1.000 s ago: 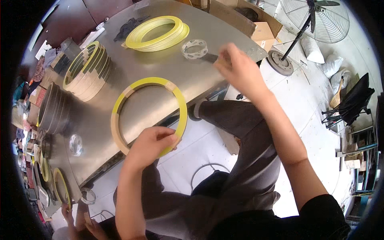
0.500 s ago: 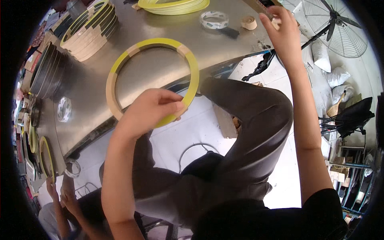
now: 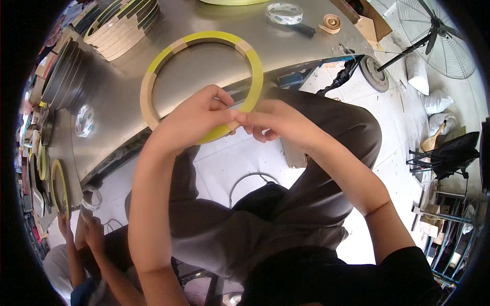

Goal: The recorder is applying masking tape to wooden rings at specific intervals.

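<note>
- Fingers (image 3: 224,116) of the left hand (image 3: 191,122) and right hand (image 3: 278,122) pinch the yellow-taped wooden ring's (image 3: 153,76) near edge.
- The ring rests on the metal worktop (image 3: 127,97).

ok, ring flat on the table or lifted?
Flat on the table, near edge overhanging it. Both hands, left and right, pinch the ring at that overhanging part.

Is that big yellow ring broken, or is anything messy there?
Nothing looks broken. The wooden ring is only partly wrapped in yellow tape, with bare wood sections showing. It hangs over the metal table's near edge, where the left hand and right hand pinch it. Nothing looks spilled.
</note>
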### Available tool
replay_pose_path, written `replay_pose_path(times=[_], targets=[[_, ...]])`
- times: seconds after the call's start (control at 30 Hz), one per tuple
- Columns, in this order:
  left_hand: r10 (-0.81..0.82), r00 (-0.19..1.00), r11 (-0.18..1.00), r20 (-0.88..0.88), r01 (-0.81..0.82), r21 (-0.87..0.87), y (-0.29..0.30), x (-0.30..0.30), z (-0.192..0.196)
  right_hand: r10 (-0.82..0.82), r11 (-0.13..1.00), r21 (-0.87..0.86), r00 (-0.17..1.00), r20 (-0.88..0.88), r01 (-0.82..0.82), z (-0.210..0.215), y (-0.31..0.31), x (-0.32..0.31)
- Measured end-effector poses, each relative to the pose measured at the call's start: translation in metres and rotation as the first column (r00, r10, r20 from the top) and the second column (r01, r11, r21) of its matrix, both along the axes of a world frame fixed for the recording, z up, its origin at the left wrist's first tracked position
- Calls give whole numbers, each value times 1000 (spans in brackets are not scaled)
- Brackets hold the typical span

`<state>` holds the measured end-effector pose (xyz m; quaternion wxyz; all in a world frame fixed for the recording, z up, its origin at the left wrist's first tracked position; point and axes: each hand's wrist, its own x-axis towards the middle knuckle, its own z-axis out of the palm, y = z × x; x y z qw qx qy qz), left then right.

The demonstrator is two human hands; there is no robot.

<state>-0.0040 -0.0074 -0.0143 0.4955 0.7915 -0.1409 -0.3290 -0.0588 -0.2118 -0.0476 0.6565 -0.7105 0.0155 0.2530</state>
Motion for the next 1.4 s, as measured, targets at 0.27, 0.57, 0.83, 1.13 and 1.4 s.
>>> replay_pose_path(times=[0.27,0.57,0.83,1.13,1.4], targets=[[214,915,977,343,-203,-68,-19,-94,29,-58,978,192,989,-136,84,-12,-10,8],[435,721,458,-540,-693,-557,-39,-98,-50,-33,986,159,989,-142,56,2,4,6],[636,569,441,-521,-823,-359,-50,-90,-42,15,990,142,992,-128,4,7,-2,12],[657,552,374,-513,-830,-413,-52,-91,-43,360,400,-484,352,864,778,49,-72,105],[607,585,350,-537,-804,-480,-50,-96,-50,485,442,-556,334,808,704,69,-81,102]])
